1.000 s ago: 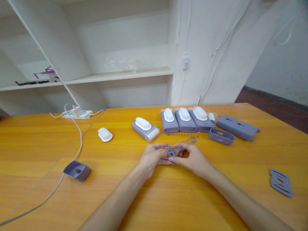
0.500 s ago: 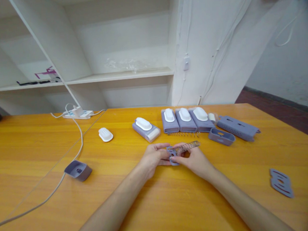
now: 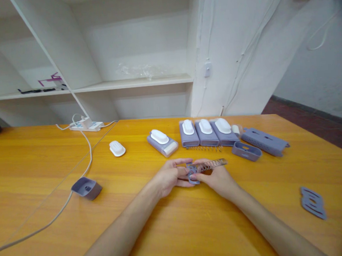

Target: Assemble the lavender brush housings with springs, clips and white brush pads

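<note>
My left hand (image 3: 172, 177) and my right hand (image 3: 214, 176) meet over the middle of the table, both closed on a small grey-purple plastic plate (image 3: 194, 181). The left fingers grip it from the left; the right thumb presses its face. From the plate a metal coil spring (image 3: 211, 164) sticks out to the right, over the right fingers. Whether the spring is hooked onto the plate or only lies against it, I cannot tell. Another spring (image 3: 204, 149) lies on the table in front of the row of grey-purple boxes (image 3: 189, 139).
White oval caps top the boxes, and one loose cap (image 3: 117, 148) lies left. A single box (image 3: 162, 146) stands behind my hands. Around them are a grey cup (image 3: 86, 188), an oval ring (image 3: 246, 151), a long casing (image 3: 265, 141), a slotted plate (image 3: 313, 203) and a power strip (image 3: 87, 126).
The spring's free end has shifted slightly to the right and its coils look more spread. Both hands keep hold of the plate and have barely moved.
</note>
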Available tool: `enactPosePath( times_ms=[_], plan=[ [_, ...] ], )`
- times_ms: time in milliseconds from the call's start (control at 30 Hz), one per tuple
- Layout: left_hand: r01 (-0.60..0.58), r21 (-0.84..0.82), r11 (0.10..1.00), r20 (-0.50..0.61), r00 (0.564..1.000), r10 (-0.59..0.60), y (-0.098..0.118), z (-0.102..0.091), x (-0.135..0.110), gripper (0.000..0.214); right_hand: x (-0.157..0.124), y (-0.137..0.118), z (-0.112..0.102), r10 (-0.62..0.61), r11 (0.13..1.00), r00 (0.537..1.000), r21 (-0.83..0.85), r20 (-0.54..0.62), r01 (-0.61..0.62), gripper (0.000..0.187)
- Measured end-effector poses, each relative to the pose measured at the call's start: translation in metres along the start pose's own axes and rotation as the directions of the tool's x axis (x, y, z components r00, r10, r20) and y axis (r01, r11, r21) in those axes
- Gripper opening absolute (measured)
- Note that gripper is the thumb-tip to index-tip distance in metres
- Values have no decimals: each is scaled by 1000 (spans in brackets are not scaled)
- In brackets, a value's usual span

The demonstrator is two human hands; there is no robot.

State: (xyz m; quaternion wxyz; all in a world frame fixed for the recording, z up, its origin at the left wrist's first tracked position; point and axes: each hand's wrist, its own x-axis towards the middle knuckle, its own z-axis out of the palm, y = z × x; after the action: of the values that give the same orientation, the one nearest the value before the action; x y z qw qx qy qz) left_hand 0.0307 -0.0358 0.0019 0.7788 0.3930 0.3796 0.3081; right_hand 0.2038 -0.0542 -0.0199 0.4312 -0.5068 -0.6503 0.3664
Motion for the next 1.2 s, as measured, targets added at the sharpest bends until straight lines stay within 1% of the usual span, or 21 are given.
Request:
enactPosePath(
  times_ms=[167, 267, 467, 600, 767, 867, 967, 1100, 1200],
  plan=[
    [-26, 19, 999, -7, 1000, 26, 1, -1, 0, 58, -1, 0, -3, -39, 997, 999, -62, 2, 39, 30],
    [-18, 18, 1000, -33, 999, 19, 1, 0, 1, 57, -1, -1, -4, -42, 997, 999, -68, 32, 44, 28],
    [-47, -40, 998, -75, 996, 44, -2, 0, 3, 49, 0, -2, -3, 1, 999, 999, -32, 36, 0, 28],
    [-76, -47, 996, -136, 988, 69, -6, 3, 5, 44, 1, 4, -3, 29, 999, 999, -19, 33, -28, 31],
    [-66, -37, 997, -173, 983, 59, -7, 8, 4, 46, 1, 7, -6, -26, 997, 998, -69, 62, 30, 30],
    [-66, -31, 997, -186, 981, 59, -6, 9, 4, 49, 2, 4, -5, -22, 995, 999, -92, 47, 26, 29],
    [-62, -20, 998, -188, 980, 57, -5, 10, 4, 50, 2, 2, -4, -49, 992, 998, -112, 29, 52, 24],
    [-65, -11, 998, -205, 977, 61, -2, 12, 2, 50, 3, 3, -3, -76, 989, 995, -122, 63, 84, 16],
    [-71, -12, 997, -212, 975, 67, 0, 14, 1, 50, 4, 3, -3, -80, 985, 994, -147, 76, 90, 18]
  ],
)
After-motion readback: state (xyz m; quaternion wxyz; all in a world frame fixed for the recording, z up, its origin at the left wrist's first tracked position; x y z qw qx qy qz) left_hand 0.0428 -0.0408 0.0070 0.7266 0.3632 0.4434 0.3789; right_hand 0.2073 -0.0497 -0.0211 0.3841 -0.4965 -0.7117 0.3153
